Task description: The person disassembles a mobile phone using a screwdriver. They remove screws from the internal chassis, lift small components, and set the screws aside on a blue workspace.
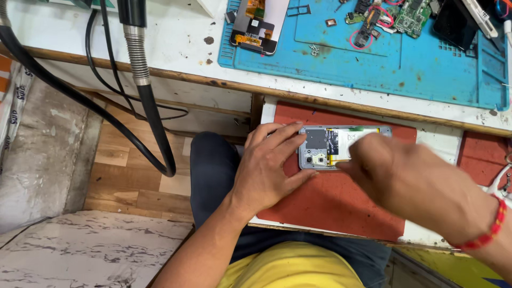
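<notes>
An opened phone [341, 146] lies back-up on a red pad [341, 200] on a pull-out shelf just below the counter [176, 48] edge. Its cover is off: a dark board shield, camera module and pale battery with a yellow strip show inside the frame.

The left hand [266, 170] lies flat on the pad against the phone's left end, fingers spread, two of them resting along the frame's top and bottom corners — steadying it, not clasping it. The right hand [410, 181], blurred, comes in over the phone's right half and covers it; its fingertips sit at the lower edge near the battery. Whether its grip is closed on a tool or on some part I cannot tell, since the blur and the back of the hand hide it.

Up from the phone, on the counter, a blue mat [426, 64] carries a detached screen [258, 24], loose screws [314, 49] and small circuit boards [410, 16]. A black hose [154, 106] hangs off the counter, left of the phone.

Risks, as I judge them: the phone is only pressed down, so a sideways pull by the right hand could slide it off the pad. Prying hard near the battery could bend or pierce it, and thin flex cables beside it tear easily.
</notes>
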